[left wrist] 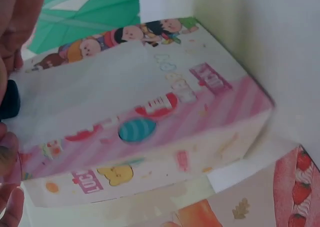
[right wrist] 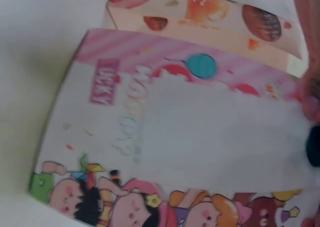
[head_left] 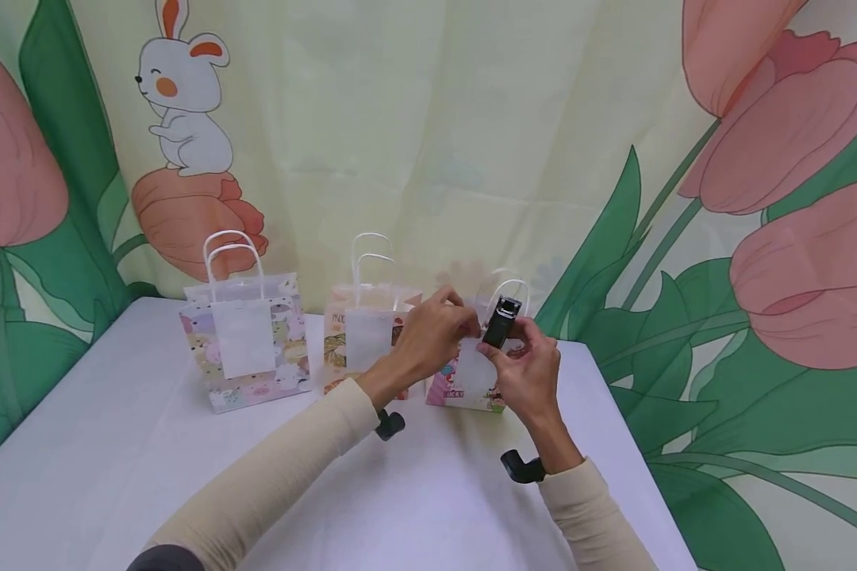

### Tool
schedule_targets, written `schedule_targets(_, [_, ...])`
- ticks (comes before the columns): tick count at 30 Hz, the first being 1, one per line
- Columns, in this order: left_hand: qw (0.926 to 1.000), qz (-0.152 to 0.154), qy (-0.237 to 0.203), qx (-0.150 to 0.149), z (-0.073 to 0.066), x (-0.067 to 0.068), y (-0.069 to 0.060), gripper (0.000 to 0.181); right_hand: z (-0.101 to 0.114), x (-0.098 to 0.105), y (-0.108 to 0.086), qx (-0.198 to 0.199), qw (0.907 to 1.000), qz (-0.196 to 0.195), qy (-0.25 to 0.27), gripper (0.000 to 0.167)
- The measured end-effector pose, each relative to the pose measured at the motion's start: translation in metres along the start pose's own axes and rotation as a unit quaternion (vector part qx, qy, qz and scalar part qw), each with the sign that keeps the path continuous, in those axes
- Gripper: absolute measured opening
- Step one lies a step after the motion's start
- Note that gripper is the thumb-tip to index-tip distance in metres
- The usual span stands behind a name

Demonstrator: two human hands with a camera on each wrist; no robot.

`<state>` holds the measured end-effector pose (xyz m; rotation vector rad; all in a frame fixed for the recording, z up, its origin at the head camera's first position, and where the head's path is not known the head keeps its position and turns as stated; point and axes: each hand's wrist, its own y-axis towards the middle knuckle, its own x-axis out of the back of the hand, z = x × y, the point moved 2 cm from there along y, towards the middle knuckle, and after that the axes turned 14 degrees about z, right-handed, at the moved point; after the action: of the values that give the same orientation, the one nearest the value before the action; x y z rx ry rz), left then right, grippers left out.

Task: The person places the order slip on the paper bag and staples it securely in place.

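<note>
My right hand (head_left: 532, 369) grips a small black stapler (head_left: 501, 321), held upright at the top edge of the rightmost paper gift bag (head_left: 451, 388). This bag has pink stripes, cartoon children and the word LUCKY. A blank white paper (left wrist: 90, 99) covers much of its front, and the stapler's dark end overlaps the paper's top. On the left side of the bag's mouth, my left hand (head_left: 432, 333) pinches the top edge; its fingertips are partly hidden in the head view. White handles (head_left: 509, 284) rise behind the stapler.
A dessert-print gift bag (head_left: 334, 349) stands in the middle, partly behind my left forearm. Farther left is an animal-print gift bag (head_left: 289, 349). Both have white handles and white front papers. A white-covered table (head_left: 414, 492) bears them, with a tulip-print curtain (head_left: 428, 143) behind.
</note>
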<state>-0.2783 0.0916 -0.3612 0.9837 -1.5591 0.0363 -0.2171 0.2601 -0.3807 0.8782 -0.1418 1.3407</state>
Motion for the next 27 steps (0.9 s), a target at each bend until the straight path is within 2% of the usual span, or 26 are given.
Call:
schedule_targets(6, [1.0, -0.003, 0.001, -0.002, 0.002, 0.0, -0.002, 0.008, 0.0, 0.0, -0.001, 0.014, 0.9988, 0.039, 0.028, 0.055])
schedule_targets(12, [0.9999, -0.013, 0.003, -0.006, 0.003, -0.001, -0.002, 0.006, 0.002, 0.006, 0.001, -0.008, 0.9924, 0.058, 0.108, 0.061])
schedule_targets(15, [0.9998, -0.014, 0.005, -0.01, 0.003, -0.001, -0.002, 0.007, 0.003, 0.01, 0.0, -0.025, 0.9862, 0.051, 0.156, 0.062])
schedule_targets(18, [0.9998, -0.016, 0.007, -0.013, 0.003, -0.002, -0.002, 0.007, 0.005, 0.016, -0.002, -0.031, 0.983, 0.036, 0.177, 0.059])
schedule_targets(27, [0.9995, -0.021, 0.008, -0.022, 0.004, -0.003, -0.004, 0.006, 0.006, 0.031, -0.012, -0.036, 0.9862, 0.008, 0.162, 0.057])
